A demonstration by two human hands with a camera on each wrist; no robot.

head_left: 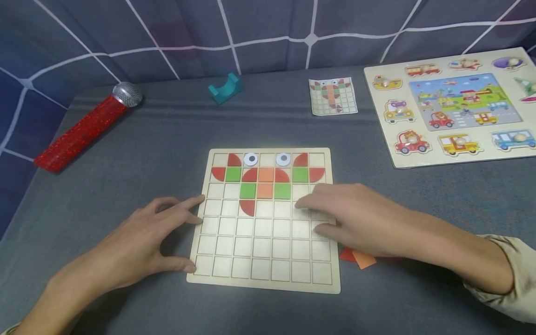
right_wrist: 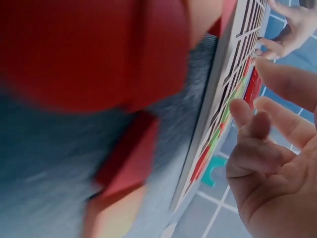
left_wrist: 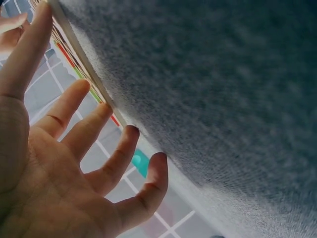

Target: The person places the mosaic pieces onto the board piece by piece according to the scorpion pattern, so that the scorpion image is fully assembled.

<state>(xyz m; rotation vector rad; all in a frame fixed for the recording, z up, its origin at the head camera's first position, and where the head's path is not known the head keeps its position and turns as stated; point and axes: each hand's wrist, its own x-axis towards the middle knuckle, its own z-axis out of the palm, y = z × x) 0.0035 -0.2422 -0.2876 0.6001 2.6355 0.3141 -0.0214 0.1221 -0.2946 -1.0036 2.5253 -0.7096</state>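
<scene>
A pale wooden grid board (head_left: 262,246) lies flat between both hands. Set in its upper squares are red quarter-circle pieces (head_left: 247,208), green square pieces (head_left: 247,190), orange square pieces (head_left: 264,190) and two round eye pieces (head_left: 251,159). My left hand (head_left: 144,239) is spread at the board's left edge, its fingertips and thumb touching the rim. Above the right part of the board is my right hand (head_left: 360,214), fingers loosely bent, with nothing visible between them. Partly hidden under the right forearm lie loose red pieces (right_wrist: 129,153) and an orange piece (head_left: 364,259).
A small printed pattern card (head_left: 333,97) lies behind the board. To its right rests a wooden vehicle knob puzzle (head_left: 404,156). A teal curved block (head_left: 226,89) and a red glittery microphone (head_left: 85,130) lie at the back left. A tile-patterned cloth (head_left: 268,28) borders the far edge.
</scene>
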